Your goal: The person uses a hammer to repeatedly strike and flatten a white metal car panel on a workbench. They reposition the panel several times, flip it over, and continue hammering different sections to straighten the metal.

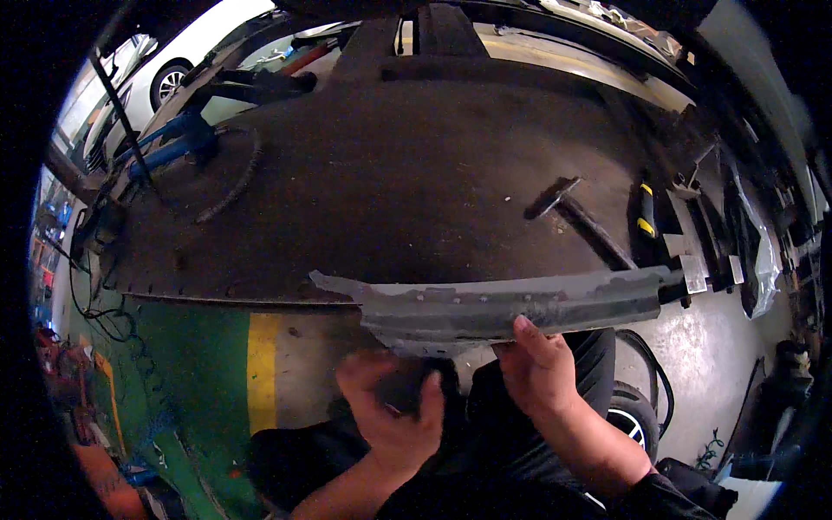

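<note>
A long grey metal panel (563, 299), with a few small spots along it, lies across the near edge of the dark metal bench (373, 182). My right hand (542, 373) grips its lower edge right of the middle, thumb on the front face and fingers mostly hidden. My left hand (390, 407) is below the panel's left part, slightly blurred, fingers curved and apart from the thumb, with nothing visible in it. Beyond the panel lie a hammer (589, 221) and a yellow-and-black handled tool (646, 210).
Blue tool-like equipment (173, 147) and cables stand at the bench's left. Metal pieces (693, 272) and a plastic-wrapped item (756, 251) are at its right. A white car (178, 48) is behind at upper left. A wheel (628, 420) sits below on the floor, which has a yellow line (264, 373).
</note>
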